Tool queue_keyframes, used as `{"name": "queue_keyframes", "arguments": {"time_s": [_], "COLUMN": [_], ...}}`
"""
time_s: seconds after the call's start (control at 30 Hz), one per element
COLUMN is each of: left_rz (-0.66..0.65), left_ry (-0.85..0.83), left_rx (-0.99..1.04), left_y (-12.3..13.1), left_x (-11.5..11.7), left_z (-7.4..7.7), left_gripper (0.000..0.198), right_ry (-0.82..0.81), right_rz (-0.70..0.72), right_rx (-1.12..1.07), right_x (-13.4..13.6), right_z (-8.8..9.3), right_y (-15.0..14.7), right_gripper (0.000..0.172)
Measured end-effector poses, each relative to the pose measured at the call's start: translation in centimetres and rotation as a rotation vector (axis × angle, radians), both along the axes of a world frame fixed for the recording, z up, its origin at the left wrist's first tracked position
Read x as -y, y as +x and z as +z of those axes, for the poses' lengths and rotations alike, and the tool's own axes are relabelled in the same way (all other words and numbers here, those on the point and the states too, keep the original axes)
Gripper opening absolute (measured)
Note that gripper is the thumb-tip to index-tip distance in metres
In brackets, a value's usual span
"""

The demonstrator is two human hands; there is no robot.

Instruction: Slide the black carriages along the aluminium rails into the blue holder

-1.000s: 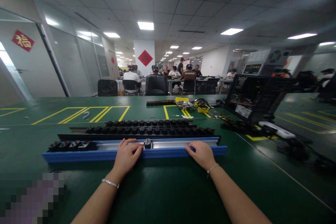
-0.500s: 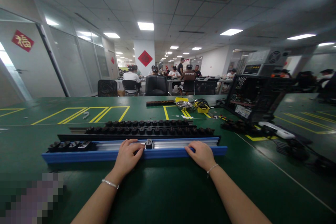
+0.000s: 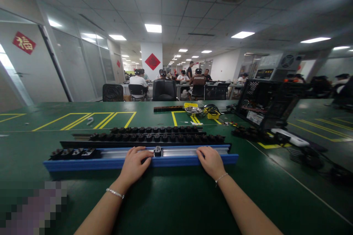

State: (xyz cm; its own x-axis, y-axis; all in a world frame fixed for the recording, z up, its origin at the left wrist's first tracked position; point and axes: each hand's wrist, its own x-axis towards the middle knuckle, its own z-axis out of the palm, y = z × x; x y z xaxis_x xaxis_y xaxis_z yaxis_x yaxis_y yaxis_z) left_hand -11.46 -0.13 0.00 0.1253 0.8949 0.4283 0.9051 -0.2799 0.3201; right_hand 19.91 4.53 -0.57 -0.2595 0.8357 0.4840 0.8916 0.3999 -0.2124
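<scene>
A long blue rail [image 3: 176,161] with a silver channel lies across the table in front of me. My left hand [image 3: 135,163] is closed over its front wall left of centre, thumb in front and fingers reaching into the channel. The fingertips are at a small black socket module [image 3: 157,151] in the channel; whether they press on it I cannot tell. Farther right, my right hand [image 3: 211,161] is closed over the same wall, fingers curled inside the channel. Several black socket modules [image 3: 73,153] sit together at the rail's left end.
Behind the blue rail lie black strips with rows of socket modules [image 3: 157,137]. A metal bowl [image 3: 193,110] stands farther back. At right are an open computer case [image 3: 259,101] and a white power strip [image 3: 292,137]. People sit at far tables.
The single socket module has shifted slightly right along the channel, with my left fingertips following it. My right hand has slid a little to the right on the rail.
</scene>
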Motion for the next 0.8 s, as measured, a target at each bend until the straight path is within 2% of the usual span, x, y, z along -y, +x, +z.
{"name": "queue_keyframes", "arguments": {"time_s": [0.17,0.43,0.8], "left_rz": [-0.015,-0.043,-0.081], "left_ry": [-0.003,-0.01,-0.024], "left_rx": [-0.006,0.003,-0.008], "left_y": [0.1,0.4,1.1], "left_x": [-0.1,0.0,0.0], "left_z": [-0.1,0.0,-0.2], "left_gripper": [0.023,0.023,0.025], "right_ry": [0.065,0.119,0.121], "right_rz": [-0.011,0.077,0.072], "right_rx": [0.024,0.077,-0.019], "right_x": [0.0,0.7,0.8], "right_z": [0.1,0.2,-0.3], "right_y": [-0.4,-2.4,-3.2], "right_gripper": [0.032,0.032,0.028]}}
